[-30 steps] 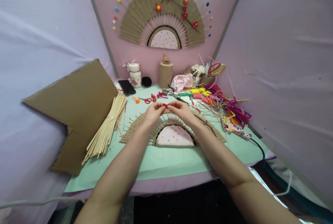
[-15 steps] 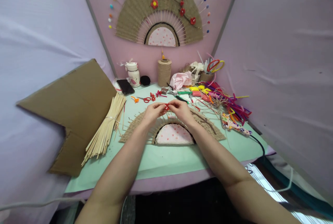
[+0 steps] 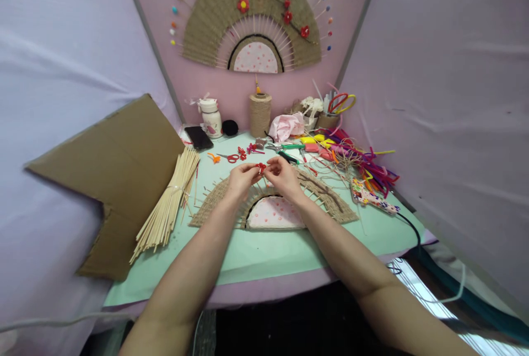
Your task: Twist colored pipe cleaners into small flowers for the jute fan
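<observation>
Between my two hands is a small red flower (image 3: 261, 168), seemingly bent from fuzzy pipe cleaner. My left hand (image 3: 243, 181) pinches it from the left side. On the other side, the thumb and fingers of my right hand (image 3: 284, 178) are closed at its edge; the fingertips are partly hidden. Beneath both hands lies a woven twine fan (image 3: 212, 201) with a dotted half-round centre (image 3: 275, 212) and a dark twig on its right part. Just beyond the hands are red-handled scissors (image 3: 232, 158), small red pieces (image 3: 242, 153) and pliers (image 3: 288, 157).
A bundle of thin sticks (image 3: 167, 204) and a large cardboard piece (image 3: 111, 174) lie at left. A twine spool (image 3: 260, 115), white bottle (image 3: 211, 118) and phone (image 3: 199, 138) stand or lie behind. Colourful pipe cleaners (image 3: 372, 168) and a patterned corded tool (image 3: 374, 199) occupy the right. A finished fan (image 3: 202, 31) hangs behind.
The fingers of my right hand have shifted and lifted slightly, so more of the red flower shows. My left hand stays at almost the same place. The view has moved slightly.
</observation>
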Action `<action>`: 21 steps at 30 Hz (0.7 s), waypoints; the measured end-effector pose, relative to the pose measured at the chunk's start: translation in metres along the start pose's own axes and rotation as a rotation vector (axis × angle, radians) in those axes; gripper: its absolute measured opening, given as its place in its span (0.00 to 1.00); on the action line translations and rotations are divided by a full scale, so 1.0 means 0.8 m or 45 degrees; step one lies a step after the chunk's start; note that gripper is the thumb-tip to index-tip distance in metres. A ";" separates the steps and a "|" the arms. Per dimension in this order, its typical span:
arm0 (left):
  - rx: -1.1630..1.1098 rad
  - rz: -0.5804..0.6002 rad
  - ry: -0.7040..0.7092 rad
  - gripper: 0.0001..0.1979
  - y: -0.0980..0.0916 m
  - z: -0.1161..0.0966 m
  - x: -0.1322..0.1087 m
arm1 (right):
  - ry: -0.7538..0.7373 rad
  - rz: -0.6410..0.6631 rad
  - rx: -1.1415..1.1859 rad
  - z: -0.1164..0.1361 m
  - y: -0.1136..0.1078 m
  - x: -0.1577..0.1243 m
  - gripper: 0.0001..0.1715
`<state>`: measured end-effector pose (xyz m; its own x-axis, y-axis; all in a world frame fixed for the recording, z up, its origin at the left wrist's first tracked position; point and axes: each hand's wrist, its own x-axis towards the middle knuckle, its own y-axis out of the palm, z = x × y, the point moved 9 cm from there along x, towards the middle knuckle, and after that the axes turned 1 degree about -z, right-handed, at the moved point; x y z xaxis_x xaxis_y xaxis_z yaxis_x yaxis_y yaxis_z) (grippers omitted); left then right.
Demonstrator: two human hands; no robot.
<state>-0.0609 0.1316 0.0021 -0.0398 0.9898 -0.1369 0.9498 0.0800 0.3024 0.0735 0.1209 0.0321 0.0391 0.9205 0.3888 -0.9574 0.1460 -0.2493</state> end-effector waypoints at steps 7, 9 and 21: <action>0.056 -0.025 0.074 0.08 -0.001 -0.001 0.000 | 0.150 -0.032 0.104 -0.024 0.002 -0.001 0.18; 0.083 -0.030 0.071 0.08 -0.002 0.000 0.001 | 0.171 -0.037 0.115 -0.026 0.001 -0.001 0.17; 0.017 -0.026 -0.030 0.08 -0.006 0.008 0.005 | -0.038 0.006 -0.001 0.002 -0.004 -0.003 0.19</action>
<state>-0.0636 0.1343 -0.0058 -0.0522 0.9849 -0.1654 0.9530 0.0986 0.2863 0.0757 0.1176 0.0335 0.0262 0.9099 0.4139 -0.9574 0.1419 -0.2515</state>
